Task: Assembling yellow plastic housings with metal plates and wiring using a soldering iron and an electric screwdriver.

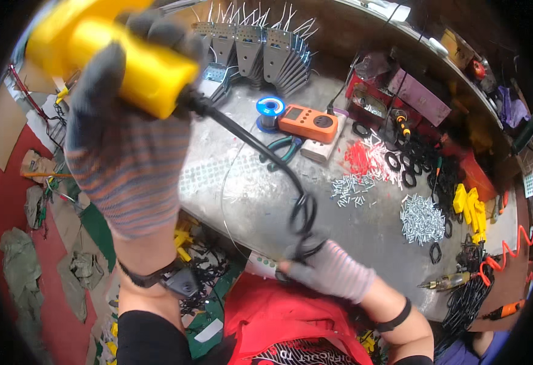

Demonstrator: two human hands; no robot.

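My left hand (pixel 129 152), in a striped grey glove, is raised at the upper left. Its fingers are wrapped round a yellow plastic housing (pixel 148 70), close to the camera, blurred and partly cut off by the picture's edge. From the housing's end a black cable (pixel 251 140) slants down to the right and loops above the table's front edge. There my right hand (pixel 336 271), gloved too, has its fingers closed on the cable's looped lower part. Those fingertips are blurred and partly hidden.
On the metal table (pixel 254 207) lie a solder spool (pixel 270 108), an orange multimeter (pixel 309 121), pliers (pixel 284 152), a screw pile (pixel 423 219) and red sleeves (pixel 363 157). Metal plates (pixel 276 58) stand behind. Yellow parts (pixel 473 210) and a red coiled cord (pixel 503 260) are at right.
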